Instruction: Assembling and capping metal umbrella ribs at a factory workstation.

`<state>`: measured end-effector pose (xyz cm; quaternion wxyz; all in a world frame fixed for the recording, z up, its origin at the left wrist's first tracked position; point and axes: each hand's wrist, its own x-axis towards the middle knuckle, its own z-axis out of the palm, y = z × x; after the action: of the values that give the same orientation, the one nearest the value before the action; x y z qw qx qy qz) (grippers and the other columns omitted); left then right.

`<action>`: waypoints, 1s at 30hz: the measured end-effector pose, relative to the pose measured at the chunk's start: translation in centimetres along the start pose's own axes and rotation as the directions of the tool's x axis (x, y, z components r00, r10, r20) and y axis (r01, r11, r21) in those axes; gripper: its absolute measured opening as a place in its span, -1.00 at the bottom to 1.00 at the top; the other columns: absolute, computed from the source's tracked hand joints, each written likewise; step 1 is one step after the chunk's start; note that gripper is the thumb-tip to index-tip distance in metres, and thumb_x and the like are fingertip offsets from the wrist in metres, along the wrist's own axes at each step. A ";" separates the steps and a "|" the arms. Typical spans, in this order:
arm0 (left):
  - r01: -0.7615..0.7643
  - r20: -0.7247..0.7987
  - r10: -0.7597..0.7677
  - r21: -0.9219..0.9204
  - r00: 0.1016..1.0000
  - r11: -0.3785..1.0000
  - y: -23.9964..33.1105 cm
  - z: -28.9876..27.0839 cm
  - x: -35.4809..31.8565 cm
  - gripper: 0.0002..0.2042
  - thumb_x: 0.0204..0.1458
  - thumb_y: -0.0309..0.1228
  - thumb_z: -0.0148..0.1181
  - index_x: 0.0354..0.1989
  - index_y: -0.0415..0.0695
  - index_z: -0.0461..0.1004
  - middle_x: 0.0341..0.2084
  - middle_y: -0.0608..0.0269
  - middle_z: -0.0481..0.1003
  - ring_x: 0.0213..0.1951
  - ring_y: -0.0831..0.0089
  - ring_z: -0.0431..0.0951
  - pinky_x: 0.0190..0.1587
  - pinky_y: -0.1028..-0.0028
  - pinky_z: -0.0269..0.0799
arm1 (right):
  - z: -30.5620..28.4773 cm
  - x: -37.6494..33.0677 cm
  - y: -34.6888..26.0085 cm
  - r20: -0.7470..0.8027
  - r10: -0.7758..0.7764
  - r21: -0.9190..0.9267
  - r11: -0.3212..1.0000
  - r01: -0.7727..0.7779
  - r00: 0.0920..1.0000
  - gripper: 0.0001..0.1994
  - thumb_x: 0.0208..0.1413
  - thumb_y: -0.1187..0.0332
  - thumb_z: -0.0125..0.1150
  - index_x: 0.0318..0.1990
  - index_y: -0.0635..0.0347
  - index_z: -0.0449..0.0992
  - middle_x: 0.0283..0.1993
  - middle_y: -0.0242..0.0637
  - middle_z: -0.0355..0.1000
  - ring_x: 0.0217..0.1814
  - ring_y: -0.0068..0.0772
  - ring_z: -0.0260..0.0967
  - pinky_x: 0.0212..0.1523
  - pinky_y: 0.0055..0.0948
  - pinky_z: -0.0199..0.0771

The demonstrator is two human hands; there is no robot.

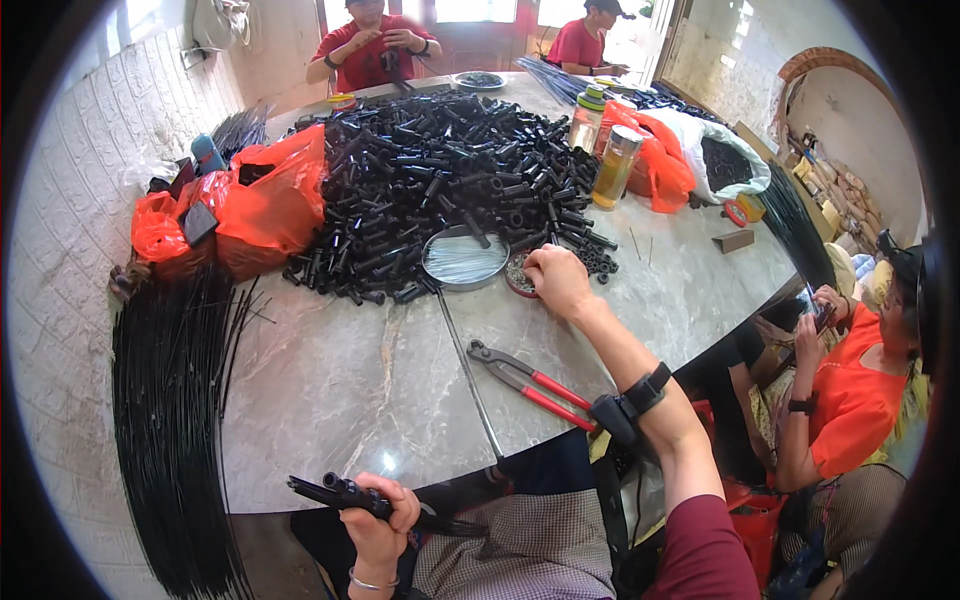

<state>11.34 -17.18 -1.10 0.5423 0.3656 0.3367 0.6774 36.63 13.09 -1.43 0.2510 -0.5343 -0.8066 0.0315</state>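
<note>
My left hand is closed round a black tubular part and a bundle of thin black rods, low at the table's near edge above my lap. The bundle's tail passes under the hand toward the checked cloth on my lap. My right hand reaches across the table, its fingers pinched together at a small red-rimmed dish of tiny pieces. Whatever the fingertips hold is hidden. Just left of that dish stands a round metal tin of thin white sticks. Small black rings lie beyond the hand.
A large heap of black tubular parts covers the table's far middle. Red-handled pincers lie near my right forearm. Long black rods hang over the left edge. Red bags and bottles flank the heap. Several people sit around.
</note>
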 end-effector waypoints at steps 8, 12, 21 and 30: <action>-0.017 -0.010 0.017 0.041 1.000 0.999 -0.2 0.2 -0.4 -0.37 -0.04 0.33 -0.13 -0.40 -0.12 0.27 -0.84 0.43 0.10 -0.81 0.62 0.04 -0.71 0.56 -0.03 | -1.1 0.9 3.1 0.145 0.303 0.766 0.569 -0.301 0.942 -0.80 0.06 0.36 0.23 -0.30 0.34 0.61 -0.42 -0.34 0.54 -0.42 -0.57 0.41 -0.33 -0.58 0.40; -0.015 -0.020 0.016 0.044 1.000 0.999 -0.3 0.1 -0.8 -0.37 -0.05 0.33 -0.12 -0.40 -0.13 0.27 -0.85 0.43 0.10 -0.81 0.62 0.04 -0.71 0.56 -0.03 | -2.6 0.6 3.0 0.348 0.335 0.854 0.273 -0.444 0.876 -0.86 0.12 0.34 0.21 -0.26 0.21 0.59 -0.40 -0.43 0.49 -0.42 -0.71 0.31 -0.40 -0.62 0.31; -0.036 -0.051 0.036 0.010 0.998 0.999 -0.4 1.0 -1.5 -0.34 -0.08 0.30 0.02 -0.39 -0.22 0.31 -0.84 0.40 0.14 -0.78 0.61 0.11 -0.71 0.58 -0.03 | -5.2 -3.5 -0.2 0.411 0.053 0.859 -0.358 -0.366 0.910 -0.88 0.18 0.36 0.14 -0.23 0.19 0.51 -0.32 -0.38 0.46 -0.33 -0.55 0.37 -0.30 -0.53 0.40; -0.073 -0.067 0.070 -0.052 0.995 0.996 -0.2 1.0 -3.0 -0.36 -0.08 0.27 0.09 -0.41 -0.22 0.34 -0.82 0.39 0.16 -0.77 0.61 0.14 -0.71 0.59 -0.01 | -7.1 -10.6 -8.1 0.405 -0.154 0.701 -0.581 -0.414 0.901 -0.87 0.18 0.42 0.13 -0.18 0.21 0.52 -0.24 -0.27 0.46 -0.26 -0.49 0.37 -0.24 -0.48 0.45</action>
<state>12.77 -20.02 -1.14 0.5161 0.3402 0.3223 0.7169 36.12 -1.19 3.41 0.4399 -0.1264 -0.2774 0.8447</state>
